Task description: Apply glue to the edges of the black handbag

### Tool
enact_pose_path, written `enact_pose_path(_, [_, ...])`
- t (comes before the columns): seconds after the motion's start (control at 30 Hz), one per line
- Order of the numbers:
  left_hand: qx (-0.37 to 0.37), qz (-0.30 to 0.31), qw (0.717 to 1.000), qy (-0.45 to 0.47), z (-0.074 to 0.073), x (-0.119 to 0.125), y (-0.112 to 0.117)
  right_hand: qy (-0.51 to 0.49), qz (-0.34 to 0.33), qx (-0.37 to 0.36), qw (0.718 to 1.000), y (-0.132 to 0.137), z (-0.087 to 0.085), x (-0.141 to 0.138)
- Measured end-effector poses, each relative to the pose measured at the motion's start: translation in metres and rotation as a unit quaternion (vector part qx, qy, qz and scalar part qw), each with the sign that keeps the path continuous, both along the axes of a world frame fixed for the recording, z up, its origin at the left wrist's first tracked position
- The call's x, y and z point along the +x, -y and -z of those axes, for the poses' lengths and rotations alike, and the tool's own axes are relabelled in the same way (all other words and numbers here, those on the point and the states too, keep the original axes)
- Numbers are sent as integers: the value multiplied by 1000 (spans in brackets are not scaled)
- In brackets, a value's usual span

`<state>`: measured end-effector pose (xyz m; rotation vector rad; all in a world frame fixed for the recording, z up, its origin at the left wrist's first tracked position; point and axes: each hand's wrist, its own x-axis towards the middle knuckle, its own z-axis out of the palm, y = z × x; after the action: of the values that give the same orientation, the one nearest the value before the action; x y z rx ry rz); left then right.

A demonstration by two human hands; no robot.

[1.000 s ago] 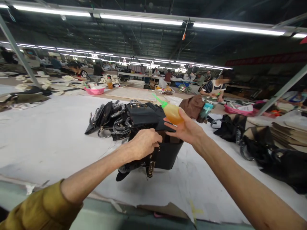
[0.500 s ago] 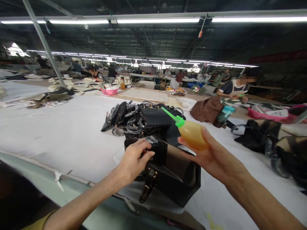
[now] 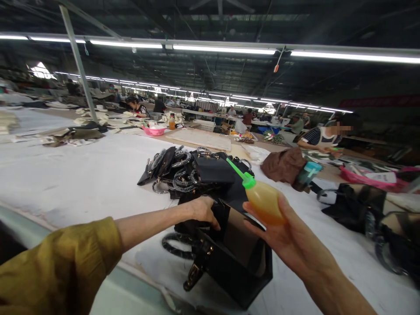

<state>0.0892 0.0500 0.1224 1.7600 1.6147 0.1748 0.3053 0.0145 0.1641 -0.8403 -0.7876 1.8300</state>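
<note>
One open black bag [image 3: 236,264] under my left hand [image 3: 204,210], one squeeze bottle [image 3: 265,200] in my right hand [image 3: 292,234].
The bag sits tilted on the bench [image 3: 82,175], before a heap of black bags [image 3: 213,169]; my left fingers bend over its mouth, pinching or not I can't tell. My right grips the bottle loosely, green nozzle [image 3: 235,168] pointing up. I'd call this step positioning the bag; the next move calls for a steady mouth and, for any dispensing, a lowered nozzle.
</note>
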Motion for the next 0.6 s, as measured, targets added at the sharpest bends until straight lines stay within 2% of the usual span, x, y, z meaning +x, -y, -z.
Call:
enact_pose_path(0.17, [68, -8, 995, -75, 18, 8, -6, -7, 5, 8, 1000, 1, 3, 5])
enact_pose_path(0.33, [108, -30, 985, -131, 23, 20, -15, -14, 26, -6, 1000, -4, 6, 15])
enact_pose_path(0.47, [79, -53, 991, -90, 31, 18, -15, -13, 58, -19, 998, -3, 5, 15])
enact_pose_path(0.6, [39, -28, 999, -9, 38, 9, -8, -12, 66, -21, 998, -1, 3, 13])
